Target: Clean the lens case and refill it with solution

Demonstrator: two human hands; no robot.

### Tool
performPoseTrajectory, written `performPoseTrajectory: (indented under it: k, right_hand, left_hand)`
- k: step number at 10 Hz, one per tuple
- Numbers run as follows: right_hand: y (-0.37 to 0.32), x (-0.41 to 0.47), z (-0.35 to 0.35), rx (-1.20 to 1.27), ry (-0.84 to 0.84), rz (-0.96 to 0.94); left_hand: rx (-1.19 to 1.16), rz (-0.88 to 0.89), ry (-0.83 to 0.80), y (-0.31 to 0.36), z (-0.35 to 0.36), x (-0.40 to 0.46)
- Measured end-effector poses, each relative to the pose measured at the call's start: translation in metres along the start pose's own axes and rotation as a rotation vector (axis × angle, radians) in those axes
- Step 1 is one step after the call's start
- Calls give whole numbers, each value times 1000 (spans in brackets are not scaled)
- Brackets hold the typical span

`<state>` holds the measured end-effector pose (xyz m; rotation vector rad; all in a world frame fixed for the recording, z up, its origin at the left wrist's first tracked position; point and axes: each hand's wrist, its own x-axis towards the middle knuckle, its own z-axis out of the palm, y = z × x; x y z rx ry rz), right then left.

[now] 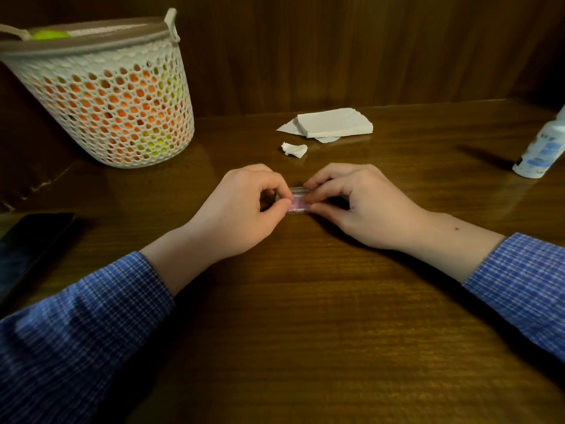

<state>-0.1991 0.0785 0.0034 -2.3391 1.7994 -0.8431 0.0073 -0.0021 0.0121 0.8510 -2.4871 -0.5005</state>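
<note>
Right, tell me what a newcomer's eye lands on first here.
First, the white mesh basket at far left on the wooden table, glowing orange and yellow-green through its holes. Next, the left hand and right hand pinching a small pinkish lens case mid-table. Beyond lie white tissues; a solution bottle stands far right.

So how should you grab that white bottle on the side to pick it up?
Probably around its middle. The bottle stands upright near the table's right edge, with a round white body that fingers can wrap around, and a narrower top that gives less to hold. Come from its left side, which faces open tabletop. The right hand is nearest, but right now it pinches the lens case with the left hand.
</note>
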Motion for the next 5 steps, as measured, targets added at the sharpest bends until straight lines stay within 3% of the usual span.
performPoseTrajectory:
  k: [3,5]
  right_hand:
    - [-14,58,23,-99,1,22]
    - [-19,45,17,-155,-20,34]
  left_hand:
    - [43,-158,101,-38,-13,17]
    - [-111,-222,124,-32,-19,12]
